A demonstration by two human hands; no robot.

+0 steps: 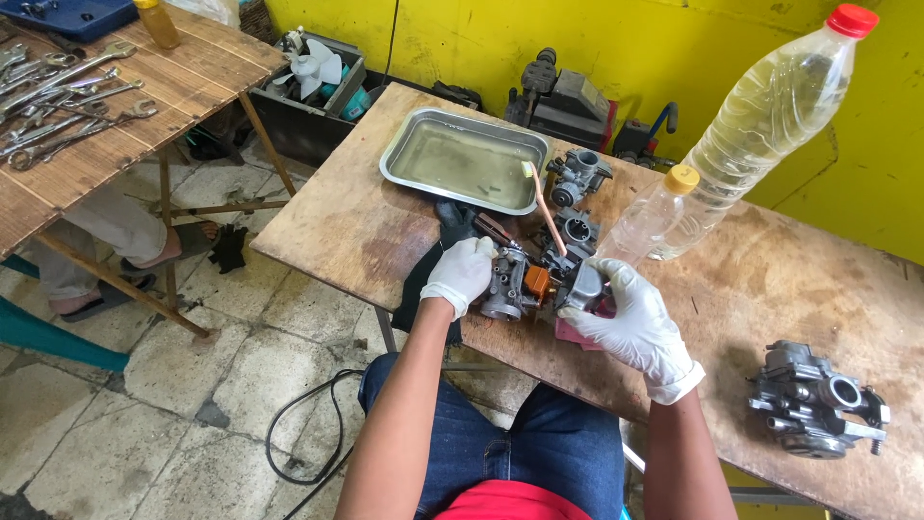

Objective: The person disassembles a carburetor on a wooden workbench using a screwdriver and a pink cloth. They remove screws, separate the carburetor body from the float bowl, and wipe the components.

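Both hands wear white gloves and meet at the near edge of a worn wooden table [366, 231]. The left hand [460, 274] is curled shut over one end of a grey metal carburetor [515, 284] with an orange part at its middle. The right hand [630, 323] is wrapped around the other end, thumb on top, fingers closed underneath. Something pink [568, 334] shows beneath the right hand, touching the table.

Just beyond the hands lie two more carburetors [576, 176], one behind the other, with a toothbrush [547, 207] leaning across them. A black glove [454, 220] lies just past the left hand. Beyond that sits a steel tray [462, 159] holding clear liquid.

Past the right hand a small bottle [654, 217] with a yellow cap stands, and a large bottle [770, 116] with a red cap leans behind it, both holding clear liquid. Well to the right of the right hand another carburetor [818, 400] rests alone.

Far to the left of the left hand, a second table carries wrenches [58, 106], with another person's sandalled feet [178, 246] beneath it.
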